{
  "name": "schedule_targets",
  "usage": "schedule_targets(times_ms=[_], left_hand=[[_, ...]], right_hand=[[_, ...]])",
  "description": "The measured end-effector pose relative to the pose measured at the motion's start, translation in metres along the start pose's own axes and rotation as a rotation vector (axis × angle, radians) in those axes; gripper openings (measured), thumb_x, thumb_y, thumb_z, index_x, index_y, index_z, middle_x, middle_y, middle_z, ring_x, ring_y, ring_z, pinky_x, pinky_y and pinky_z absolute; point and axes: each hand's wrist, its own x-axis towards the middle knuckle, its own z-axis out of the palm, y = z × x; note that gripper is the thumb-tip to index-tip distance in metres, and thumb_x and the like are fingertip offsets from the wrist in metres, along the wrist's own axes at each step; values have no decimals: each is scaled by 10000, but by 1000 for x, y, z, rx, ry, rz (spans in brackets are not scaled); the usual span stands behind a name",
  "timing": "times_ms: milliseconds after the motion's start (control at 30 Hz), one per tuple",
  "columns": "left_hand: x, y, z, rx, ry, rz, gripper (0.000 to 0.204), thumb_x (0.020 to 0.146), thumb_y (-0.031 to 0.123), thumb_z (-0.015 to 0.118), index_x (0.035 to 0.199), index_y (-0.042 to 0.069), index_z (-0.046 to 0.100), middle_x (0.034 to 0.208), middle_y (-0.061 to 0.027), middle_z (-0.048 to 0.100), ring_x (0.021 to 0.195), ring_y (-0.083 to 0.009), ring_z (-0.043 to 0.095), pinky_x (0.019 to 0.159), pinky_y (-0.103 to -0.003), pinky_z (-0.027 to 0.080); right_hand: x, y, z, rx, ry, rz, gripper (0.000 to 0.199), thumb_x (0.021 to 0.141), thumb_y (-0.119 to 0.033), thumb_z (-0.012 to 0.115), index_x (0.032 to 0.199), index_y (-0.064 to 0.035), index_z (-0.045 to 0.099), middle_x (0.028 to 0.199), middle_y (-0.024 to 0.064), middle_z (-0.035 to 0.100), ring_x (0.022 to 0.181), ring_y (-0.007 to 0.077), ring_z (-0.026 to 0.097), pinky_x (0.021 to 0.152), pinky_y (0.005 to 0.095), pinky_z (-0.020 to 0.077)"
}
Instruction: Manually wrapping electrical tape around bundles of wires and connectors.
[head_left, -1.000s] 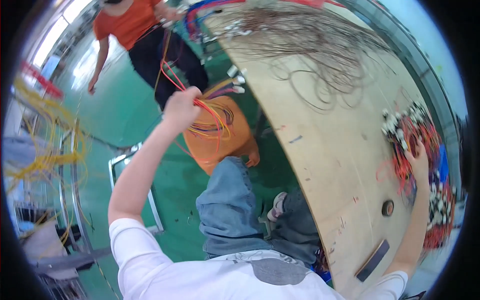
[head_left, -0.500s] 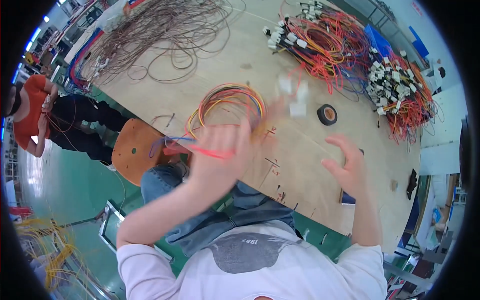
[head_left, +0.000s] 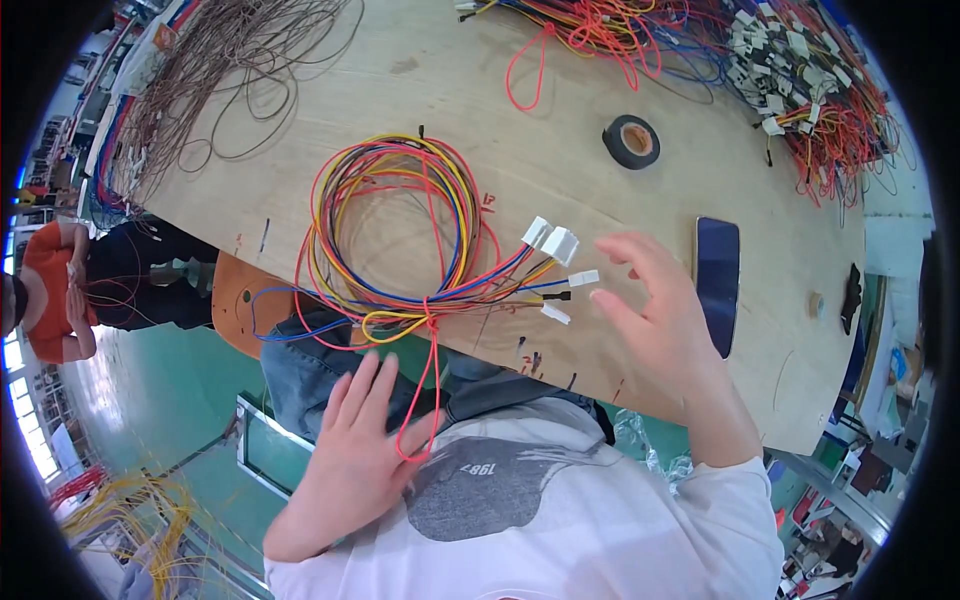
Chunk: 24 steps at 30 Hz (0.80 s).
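Note:
A coiled wire harness (head_left: 325,235) of red, yellow, blue and dark wires lies on the table's near edge. A red tie wire (head_left: 432,350) is knotted round its near side, and its loop hangs toward my lap. White plug connectors (head_left: 552,240) on short wire ends stick out to the right of the coil. My left hand (head_left: 365,430) is open below the coil, fingers stretched toward it, its thumb close to the hanging red loop. To the right of the connectors is my right hand (head_left: 655,300), open with thumb and fingers apart, holding nothing.
A roll of black tape (head_left: 632,142) and a dark-screened phone (head_left: 717,285) lie on the table. Farther off are a heap of bundled harnesses (head_left: 800,75) with white connectors and a spread of brown wires (head_left: 220,80). At left are an orange chair (head_left: 235,300) and another person (head_left: 55,290).
The coil now lies flat on the table and my left hand has drawn back toward my lap. My right hand has moved slightly left and up. The view has shifted.

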Motion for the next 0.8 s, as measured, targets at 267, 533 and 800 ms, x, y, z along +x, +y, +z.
schedule_targets(times_ms=[267,533,800], left_hand=[[17,0,-29,-628,0,387,215,718,97,659,924,41,641,999,-133,626,819,-274,630,731,-341,501],[132,0,46,-185,541,21,167,712,97,642,859,43,583,814,-76,575,828,-271,515,736,-378,397],[134,-3,39,-444,455,-13,84,755,65,604,821,14,599,777,-99,598,786,-276,542,725,-382,409]], right_hand=[[27,4,14,174,-95,-123,322,769,-74,609,1077,-30,526,994,120,534,926,283,543,783,356,449],[5,4,22,32,-140,-51,235,730,-102,657,937,-21,582,851,106,552,752,254,544,667,343,439],[35,-4,20,44,62,-39,340,710,-125,694,1000,-12,556,891,118,545,738,236,539,674,338,446]])
